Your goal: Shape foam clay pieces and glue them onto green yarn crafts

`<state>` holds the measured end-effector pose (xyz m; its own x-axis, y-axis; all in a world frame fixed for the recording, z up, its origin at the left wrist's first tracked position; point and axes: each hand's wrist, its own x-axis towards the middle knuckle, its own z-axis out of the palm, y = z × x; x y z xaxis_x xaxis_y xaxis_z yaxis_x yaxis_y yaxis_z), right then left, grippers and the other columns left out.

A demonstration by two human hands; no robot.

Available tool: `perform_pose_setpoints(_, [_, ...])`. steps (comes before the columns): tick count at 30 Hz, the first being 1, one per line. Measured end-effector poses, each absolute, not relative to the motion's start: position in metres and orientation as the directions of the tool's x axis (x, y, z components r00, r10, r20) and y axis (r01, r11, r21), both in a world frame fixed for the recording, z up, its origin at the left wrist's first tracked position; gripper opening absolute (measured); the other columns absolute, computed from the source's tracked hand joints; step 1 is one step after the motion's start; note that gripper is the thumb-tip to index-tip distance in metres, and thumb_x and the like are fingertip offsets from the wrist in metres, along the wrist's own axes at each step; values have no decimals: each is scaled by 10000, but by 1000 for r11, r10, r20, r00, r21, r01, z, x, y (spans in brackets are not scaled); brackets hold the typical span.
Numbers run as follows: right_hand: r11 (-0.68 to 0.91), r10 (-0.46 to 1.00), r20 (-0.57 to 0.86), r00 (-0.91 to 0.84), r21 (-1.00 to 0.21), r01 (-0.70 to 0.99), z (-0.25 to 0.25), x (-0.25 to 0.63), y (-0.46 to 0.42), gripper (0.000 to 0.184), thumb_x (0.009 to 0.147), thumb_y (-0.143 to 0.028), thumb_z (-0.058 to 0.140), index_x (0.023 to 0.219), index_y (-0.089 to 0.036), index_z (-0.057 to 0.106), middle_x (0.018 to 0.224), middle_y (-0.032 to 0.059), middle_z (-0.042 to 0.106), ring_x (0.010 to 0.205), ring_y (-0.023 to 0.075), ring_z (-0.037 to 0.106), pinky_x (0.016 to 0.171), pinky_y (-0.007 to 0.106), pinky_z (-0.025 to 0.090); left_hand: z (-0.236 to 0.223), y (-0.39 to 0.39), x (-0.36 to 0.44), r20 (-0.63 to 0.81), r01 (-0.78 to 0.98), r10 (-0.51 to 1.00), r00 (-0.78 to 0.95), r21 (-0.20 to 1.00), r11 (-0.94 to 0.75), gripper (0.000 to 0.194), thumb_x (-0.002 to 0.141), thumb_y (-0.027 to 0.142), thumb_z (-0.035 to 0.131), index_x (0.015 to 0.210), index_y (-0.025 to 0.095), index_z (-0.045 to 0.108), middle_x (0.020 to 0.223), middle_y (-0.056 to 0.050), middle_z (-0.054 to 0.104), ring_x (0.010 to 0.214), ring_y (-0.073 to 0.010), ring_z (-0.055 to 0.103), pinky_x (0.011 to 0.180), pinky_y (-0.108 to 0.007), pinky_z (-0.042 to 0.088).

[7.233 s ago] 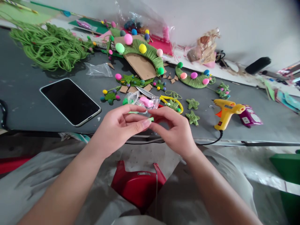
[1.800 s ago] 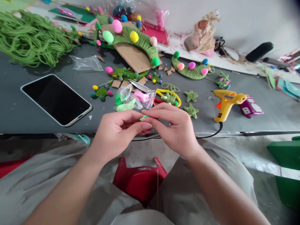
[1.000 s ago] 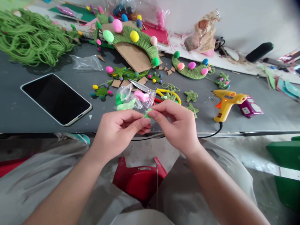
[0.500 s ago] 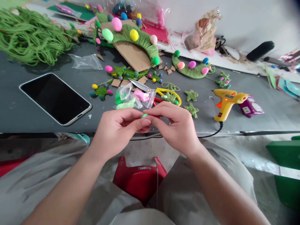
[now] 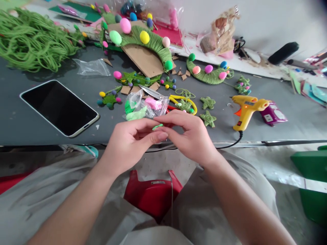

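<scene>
Between my fingertips, just above the table's front edge, is a small piece of bright green clay (image 5: 157, 127), soft-looking and mostly hidden. My left hand (image 5: 131, 144) pinches it from the left, thumb on the near side. From the right, my right hand (image 5: 187, 136) closes on it with thumb and fingers. Behind my hands lie plastic bags of green clay (image 5: 136, 113) and pink clay (image 5: 152, 102). Scissors (image 5: 168, 98) with yellow and red handles lie partly under the bags. Two green yarn stars (image 5: 208, 118) rest to the right of them.
A tablet-like phone (image 5: 60, 107) lies at left, below a heap of green yarn (image 5: 33, 41). A yarn-wrapped arch (image 5: 150, 41) with coloured balls stands behind. At right are a yellow glue gun (image 5: 246, 109), its cord over the edge, and a purple packet (image 5: 273, 114). Below is a red stool (image 5: 153, 194).
The green piece has kept changing shape and angle between my fingertips; a second ago it was pulled into a thin strip. The whole view has shifted since the earliest frame.
</scene>
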<state>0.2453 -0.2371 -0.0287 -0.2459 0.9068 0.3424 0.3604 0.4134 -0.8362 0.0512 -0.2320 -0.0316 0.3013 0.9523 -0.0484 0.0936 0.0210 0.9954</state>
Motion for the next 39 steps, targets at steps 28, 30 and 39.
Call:
perform_pose_setpoints(28, [419, 900, 434, -45, -830, 369, -25, 248, -235, 57, 956, -255, 783, 954, -220, 828, 913, 11, 794, 866, 152, 720, 751, 285, 594, -34, -231, 52, -45, 63, 952, 304, 998, 27, 128, 866, 324, 882, 964, 250, 847, 867, 18, 850, 798, -150, 825, 738, -168, 677])
perform_pose_setpoints(30, [442, 896, 429, -118, -825, 353, -26, 249, -235, 106, 938, -251, 807, 1038, -228, 834, 997, 24, 800, 953, 166, 728, 795, 289, 603, -35, -231, 52, -54, 22, 940, 338, 999, 50, 232, 820, 286, 917, 1040, 269, 845, 958, 20, 859, 879, -164, 832, 780, -177, 680])
perform_pose_setpoints(39, [412, 909, 400, -120, -814, 410, -26, 246, -239, 80, 965, -220, 765, 900, -219, 811, 874, -2, 794, 827, 142, 718, 747, 282, 588, -33, -232, 50, -44, 90, 948, 316, 996, 16, 65, 916, 306, 835, 882, 251, 833, 768, 44, 821, 711, -110, 801, 700, -124, 648])
